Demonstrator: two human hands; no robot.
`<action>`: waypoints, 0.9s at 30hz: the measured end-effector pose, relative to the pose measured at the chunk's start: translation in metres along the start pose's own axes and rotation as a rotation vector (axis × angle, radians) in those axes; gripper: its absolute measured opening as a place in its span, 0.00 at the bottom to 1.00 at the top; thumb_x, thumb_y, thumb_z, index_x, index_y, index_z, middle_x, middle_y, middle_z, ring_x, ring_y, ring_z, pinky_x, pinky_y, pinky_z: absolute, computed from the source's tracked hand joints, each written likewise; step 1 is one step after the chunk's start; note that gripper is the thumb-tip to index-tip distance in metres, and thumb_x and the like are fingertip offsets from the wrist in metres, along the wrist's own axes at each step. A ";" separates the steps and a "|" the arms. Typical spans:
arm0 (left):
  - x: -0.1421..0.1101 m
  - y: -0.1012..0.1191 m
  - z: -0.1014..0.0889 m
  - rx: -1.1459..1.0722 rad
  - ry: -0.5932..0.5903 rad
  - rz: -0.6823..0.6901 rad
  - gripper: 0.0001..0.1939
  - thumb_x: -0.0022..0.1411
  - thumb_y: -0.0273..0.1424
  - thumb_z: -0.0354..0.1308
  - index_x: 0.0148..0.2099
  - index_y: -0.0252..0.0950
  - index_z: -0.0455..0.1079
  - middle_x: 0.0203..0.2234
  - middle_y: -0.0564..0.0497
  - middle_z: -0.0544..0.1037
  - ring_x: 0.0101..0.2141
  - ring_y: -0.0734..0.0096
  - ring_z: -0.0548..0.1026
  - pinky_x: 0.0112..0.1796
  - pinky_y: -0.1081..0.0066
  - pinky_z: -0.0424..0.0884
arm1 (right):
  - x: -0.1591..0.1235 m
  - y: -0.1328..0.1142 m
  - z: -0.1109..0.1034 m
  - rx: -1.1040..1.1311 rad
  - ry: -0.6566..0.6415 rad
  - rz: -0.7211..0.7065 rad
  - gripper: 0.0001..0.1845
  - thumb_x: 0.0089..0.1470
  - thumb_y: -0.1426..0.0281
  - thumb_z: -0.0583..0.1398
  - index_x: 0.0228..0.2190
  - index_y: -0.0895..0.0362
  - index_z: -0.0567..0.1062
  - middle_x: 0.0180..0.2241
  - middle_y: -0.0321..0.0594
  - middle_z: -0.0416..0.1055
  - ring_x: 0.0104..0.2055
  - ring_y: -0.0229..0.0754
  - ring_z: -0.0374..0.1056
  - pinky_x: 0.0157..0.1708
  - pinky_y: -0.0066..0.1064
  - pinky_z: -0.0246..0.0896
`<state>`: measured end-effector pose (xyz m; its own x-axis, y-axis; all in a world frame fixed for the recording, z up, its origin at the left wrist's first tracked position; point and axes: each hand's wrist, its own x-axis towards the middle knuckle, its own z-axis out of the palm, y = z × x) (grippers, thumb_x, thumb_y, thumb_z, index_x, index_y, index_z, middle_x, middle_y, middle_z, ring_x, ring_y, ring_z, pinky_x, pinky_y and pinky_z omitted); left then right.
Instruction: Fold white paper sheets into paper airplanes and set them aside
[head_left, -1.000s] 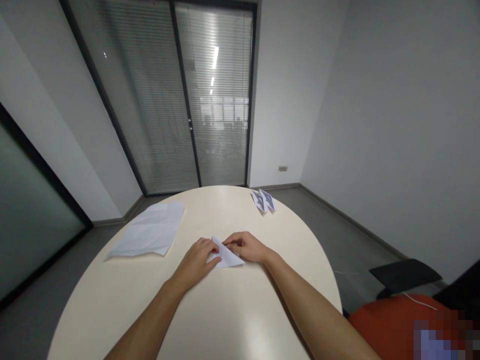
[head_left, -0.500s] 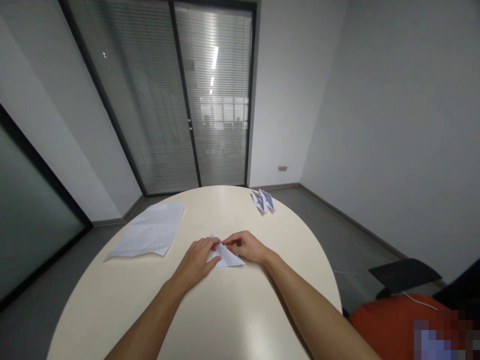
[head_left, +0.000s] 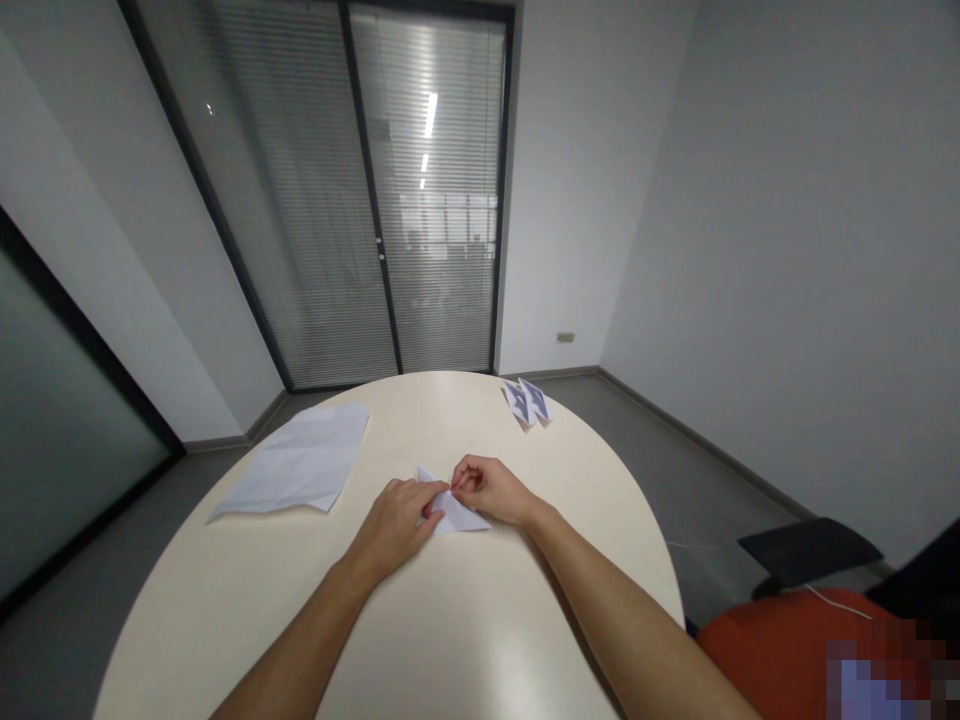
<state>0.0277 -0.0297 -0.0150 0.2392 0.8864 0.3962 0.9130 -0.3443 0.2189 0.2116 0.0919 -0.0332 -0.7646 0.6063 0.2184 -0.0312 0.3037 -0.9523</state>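
Note:
A small white folded paper [head_left: 459, 518], roughly triangular, lies on the round cream table [head_left: 420, 620] between my hands. My left hand [head_left: 397, 522] presses on its left side, thumb low and fingers reaching across the top, covering part of it. At the paper's upper edge, my right hand [head_left: 491, 490] pinches with thumb and index finger, the other fingers curled. The exact bit of paper between those fingertips is too small to see clearly.
A larger creased white sheet [head_left: 300, 458] lies at the table's left. Two folded papers with dark printing [head_left: 528, 402] stand near the far right edge. An orange chair [head_left: 765, 640] with a black armrest [head_left: 810, 550] is at the right, beyond the table.
My left fingers have slid right across the paper. My right hand has shifted slightly right, its fingers still pinched at the paper's edge.

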 end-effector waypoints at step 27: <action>0.005 0.010 -0.008 0.336 0.085 -0.008 0.06 0.67 0.26 0.54 0.41 0.39 0.71 0.34 0.48 0.75 0.38 0.59 0.72 0.40 0.62 0.65 | -0.004 -0.028 0.003 -0.624 0.254 -0.304 0.15 0.57 0.75 0.58 0.44 0.52 0.79 0.40 0.41 0.76 0.32 0.37 0.71 0.38 0.30 0.65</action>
<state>0.0352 -0.0307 -0.0038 0.2162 0.8550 0.4714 0.9759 -0.2035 -0.0783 0.2135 0.0786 -0.0083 -0.6059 0.5574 0.5677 0.2117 0.8007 -0.5604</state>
